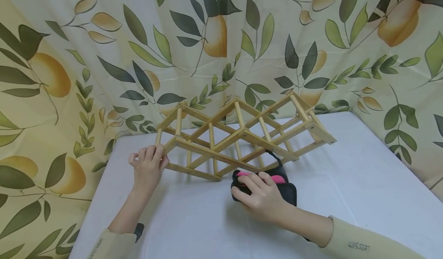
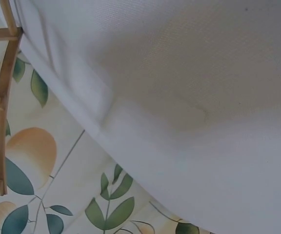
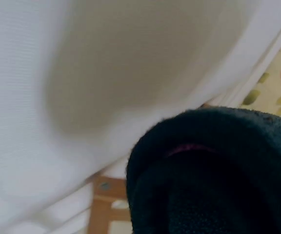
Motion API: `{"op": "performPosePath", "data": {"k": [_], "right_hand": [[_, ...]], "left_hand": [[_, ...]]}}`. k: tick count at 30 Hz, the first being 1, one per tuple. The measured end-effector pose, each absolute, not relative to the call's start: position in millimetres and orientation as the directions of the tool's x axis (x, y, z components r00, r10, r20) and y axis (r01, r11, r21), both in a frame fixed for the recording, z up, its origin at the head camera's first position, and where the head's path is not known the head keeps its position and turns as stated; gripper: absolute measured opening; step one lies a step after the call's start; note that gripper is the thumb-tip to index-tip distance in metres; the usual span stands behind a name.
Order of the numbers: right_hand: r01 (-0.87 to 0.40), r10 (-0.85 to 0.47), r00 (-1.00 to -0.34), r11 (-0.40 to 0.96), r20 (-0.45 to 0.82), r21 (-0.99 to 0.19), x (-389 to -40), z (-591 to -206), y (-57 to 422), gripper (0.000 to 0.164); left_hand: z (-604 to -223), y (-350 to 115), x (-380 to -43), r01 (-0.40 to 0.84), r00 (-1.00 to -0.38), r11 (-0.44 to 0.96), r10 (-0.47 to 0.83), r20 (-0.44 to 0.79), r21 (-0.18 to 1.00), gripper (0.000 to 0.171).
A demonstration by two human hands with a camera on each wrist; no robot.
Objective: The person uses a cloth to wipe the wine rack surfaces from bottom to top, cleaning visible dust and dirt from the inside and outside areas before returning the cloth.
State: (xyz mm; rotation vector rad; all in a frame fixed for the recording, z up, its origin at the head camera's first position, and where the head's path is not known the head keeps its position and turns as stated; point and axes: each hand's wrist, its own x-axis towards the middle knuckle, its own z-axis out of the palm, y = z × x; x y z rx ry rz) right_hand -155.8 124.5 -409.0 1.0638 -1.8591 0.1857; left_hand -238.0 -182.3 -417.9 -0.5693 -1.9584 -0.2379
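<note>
A wooden wine rack (image 1: 210, 151) of crossed slats and round dowels stands across the table. My left hand (image 1: 148, 166) holds its left end, fingers curled at the end slats. In the left wrist view, part of the rack (image 2: 0, 117) shows at the left edge. My right hand (image 1: 261, 193) grips a soft black item with pink parts (image 1: 288, 192), close in front of the rack's lower middle; a thin black strap loops up from it against the slats. The right wrist view shows this item as dark, fuzzy fabric (image 3: 218, 126) with a pink strip inside; its exact kind I cannot tell.
A white cloth covers the table (image 1: 194, 220). Behind and to the sides hangs a curtain (image 1: 114, 32) printed with leaves and fruit. The rack's right end (image 1: 322, 134) reaches toward the table's back right.
</note>
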Motion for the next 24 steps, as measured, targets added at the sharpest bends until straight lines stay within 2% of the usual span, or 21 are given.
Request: {"op": "performPosePath", "data": {"k": [14, 24], "right_hand": [[-0.677, -0.422, -0.28, 0.724, 0.862, 0.134, -152.1, -418.4, 191.5, 0.025], [-0.612, -0.342, -0.395, 0.79, 0.853, 0.033, -148.3, -428.9, 238.2, 0.035]], "left_hand": [[-420.4, -181.9, -238.3, 0.494, -0.379, 0.868, 0.274, 0.884, -0.057, 0.014], [-420.6, -181.3, -237.7, 0.487, -0.387, 0.872, 0.265, 0.883, -0.049, 0.014]]}}
